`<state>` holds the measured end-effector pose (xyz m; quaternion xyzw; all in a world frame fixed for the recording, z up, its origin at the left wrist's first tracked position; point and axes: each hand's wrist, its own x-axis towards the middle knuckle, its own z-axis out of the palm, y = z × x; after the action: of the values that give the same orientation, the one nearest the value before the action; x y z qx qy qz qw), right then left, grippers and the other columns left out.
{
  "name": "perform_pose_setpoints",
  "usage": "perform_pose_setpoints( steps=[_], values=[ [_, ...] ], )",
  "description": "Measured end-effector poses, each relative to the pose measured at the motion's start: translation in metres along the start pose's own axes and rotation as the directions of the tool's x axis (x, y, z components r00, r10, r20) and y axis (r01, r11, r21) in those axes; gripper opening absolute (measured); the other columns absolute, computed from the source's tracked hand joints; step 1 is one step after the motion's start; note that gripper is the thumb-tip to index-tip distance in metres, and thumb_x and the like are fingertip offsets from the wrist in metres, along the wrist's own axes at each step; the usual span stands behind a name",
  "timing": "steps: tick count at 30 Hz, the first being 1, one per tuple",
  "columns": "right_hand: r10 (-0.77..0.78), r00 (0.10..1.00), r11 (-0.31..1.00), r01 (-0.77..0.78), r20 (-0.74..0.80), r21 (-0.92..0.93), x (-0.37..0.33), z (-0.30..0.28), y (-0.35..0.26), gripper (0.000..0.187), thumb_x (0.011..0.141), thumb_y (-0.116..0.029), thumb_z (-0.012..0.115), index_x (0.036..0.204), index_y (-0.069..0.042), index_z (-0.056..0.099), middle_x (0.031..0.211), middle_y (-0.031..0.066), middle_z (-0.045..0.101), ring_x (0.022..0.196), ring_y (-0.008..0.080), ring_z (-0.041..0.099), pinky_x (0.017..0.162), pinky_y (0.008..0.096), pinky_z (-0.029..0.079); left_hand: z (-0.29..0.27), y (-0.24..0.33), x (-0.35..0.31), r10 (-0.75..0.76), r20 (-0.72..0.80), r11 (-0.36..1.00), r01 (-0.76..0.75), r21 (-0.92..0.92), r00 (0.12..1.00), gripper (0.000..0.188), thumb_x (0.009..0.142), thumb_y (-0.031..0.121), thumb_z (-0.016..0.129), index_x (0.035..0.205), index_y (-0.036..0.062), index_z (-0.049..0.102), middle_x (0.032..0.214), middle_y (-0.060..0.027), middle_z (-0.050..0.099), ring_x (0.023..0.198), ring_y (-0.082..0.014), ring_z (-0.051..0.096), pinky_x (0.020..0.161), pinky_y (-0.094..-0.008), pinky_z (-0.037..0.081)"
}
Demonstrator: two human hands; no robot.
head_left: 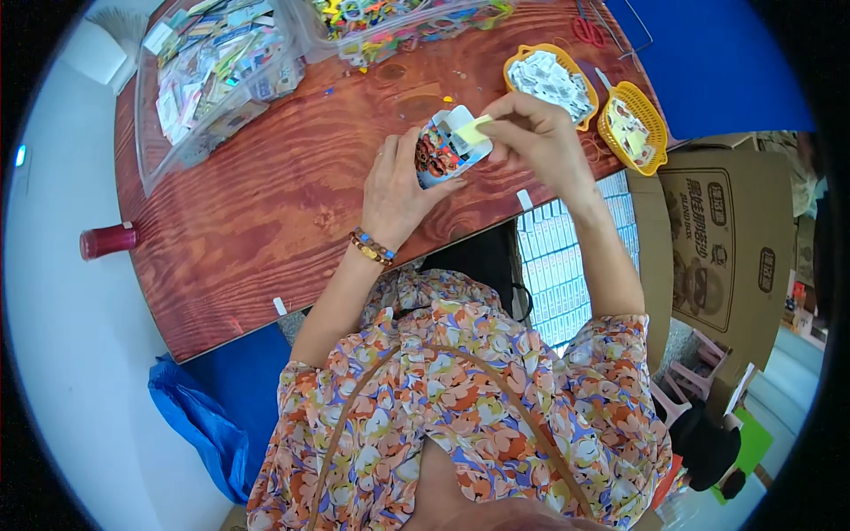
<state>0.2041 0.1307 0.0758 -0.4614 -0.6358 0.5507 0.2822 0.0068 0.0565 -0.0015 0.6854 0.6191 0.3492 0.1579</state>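
Observation:
My left hand [397, 188] is closed round a small printed cardboard box [436, 153] with open white flaps, tilted above the wooden table. Between the thumb and fingers of my right hand [535, 134] is a pale yellow slip of paper [472, 130], partly at the open end of the box. How far the slip reaches inside is hidden by the flaps. Just beyond my right hand stands a yellow basket [512, 73] of small white packets [551, 84]. A second yellow basket [656, 119] beside it holds yellowish slips [626, 130].
Clear plastic bins [144, 146] with flat packets and colourful small pieces stand along the table's [292, 221] far side. Red-handled scissors [587, 32] lie at the far right. A red cup [111, 240] is at the left edge. An open carton [651, 239] with rows of small boxes stands right.

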Motion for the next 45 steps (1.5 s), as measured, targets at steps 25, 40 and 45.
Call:
perform_pose_setpoints(
  steps=[25, 40, 45],
  values=[
    [-0.342, 0.906, 0.932, 0.294, -0.248, -0.212, -0.003, 0.037, -0.002, 0.027, 0.092, -0.002, 0.063, 0.118, -0.004, 0.068, 0.103, 0.0119, 0.072, 0.083, 0.018, 0.07, 0.068, 0.026, 0.055, -0.004, -0.017, -0.002, -0.096, -0.204, 0.995, 0.088, -0.05, 0.974, 0.087, 0.063, 0.041, 0.09, 0.129, 0.0036, 0.047, 0.108, -0.0161, 0.056, 0.1, -0.036, 0.06, 0.078, -0.0453, 0.053],
    [-0.596, 0.779, 0.775, 0.493, -0.197, -0.395, -0.001, 0.087, 0.037, 0.034, 0.082, 0.002, 0.075, 0.114, -0.001, 0.064, 0.108, 0.0139, 0.068, 0.089, 0.0176, 0.07, 0.07, 0.0259, 0.057, -0.016, -0.007, -0.001, -0.06, -0.279, 0.99, 0.021, -0.14, 0.959, 0.069, 0.075, 0.016, 0.082, 0.133, 0.0009, 0.047, 0.115, -0.0184, 0.058, 0.105, -0.0377, 0.06, 0.084, -0.0434, 0.052],
    [-0.348, 0.937, 0.926, 0.349, -0.029, 0.145, 0.004, 0.063, 0.036, 0.02, 0.092, 0.002, 0.064, 0.112, 0.002, 0.064, 0.102, 0.0032, 0.067, 0.092, 0.0095, 0.065, 0.075, 0.0231, 0.053, -0.037, -0.026, -0.006, -0.005, -0.186, 0.895, -0.079, -0.439, 0.982, 0.06, 0.083, 0.008, 0.075, 0.136, 0.0018, 0.048, 0.119, -0.0176, 0.06, 0.107, -0.0308, 0.064, 0.086, -0.0387, 0.054]
  ],
)
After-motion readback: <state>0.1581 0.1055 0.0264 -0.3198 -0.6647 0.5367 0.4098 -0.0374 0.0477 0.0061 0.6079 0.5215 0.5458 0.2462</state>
